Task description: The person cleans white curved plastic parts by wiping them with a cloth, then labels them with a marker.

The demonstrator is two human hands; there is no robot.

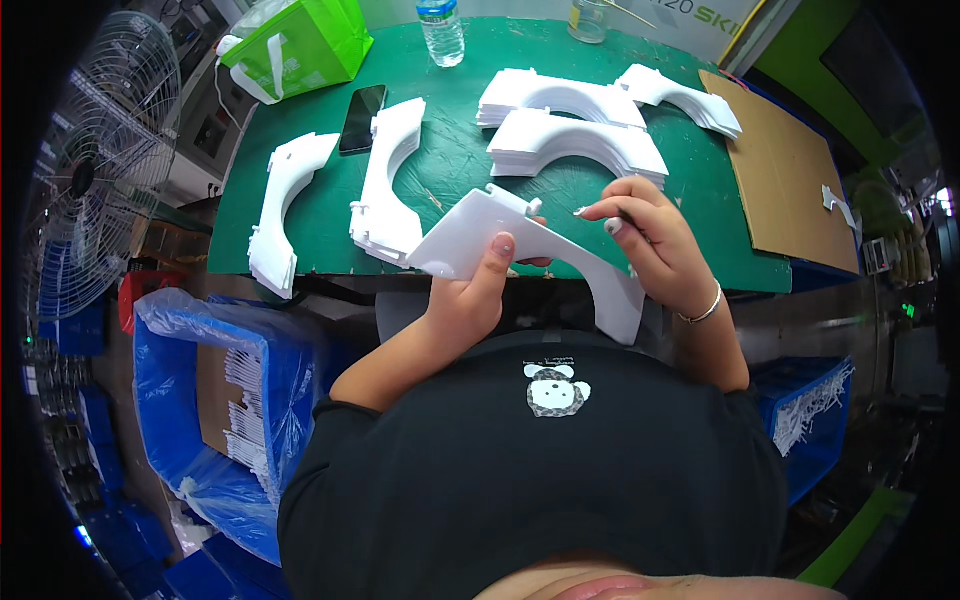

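My left hand (470, 290) grips a white curved plastic part (465, 235) by its wide end, thumb on top, holding it tilted above the table's near edge. The part's arched arm reaches toward the lower right, and small pegs stick up on its far edge. To the right of these pegs, a little apart from the part, my right hand (660, 245) is closed in a pinch. A thin dark thing shows between its fingers, too small to name. Beyond my hands lie stacks of similar white parts: a left stack (285, 205), another stack (390, 180) and a middle stack (575, 140).
On the green table (450, 120) are a black phone (361, 118), a water bottle (441, 35), a green bag (320, 45) and a cardboard sheet (785, 170). A plastic-lined blue crate (160, 390) stands at my left, a blue bin (815, 450) with white scraps at my right.
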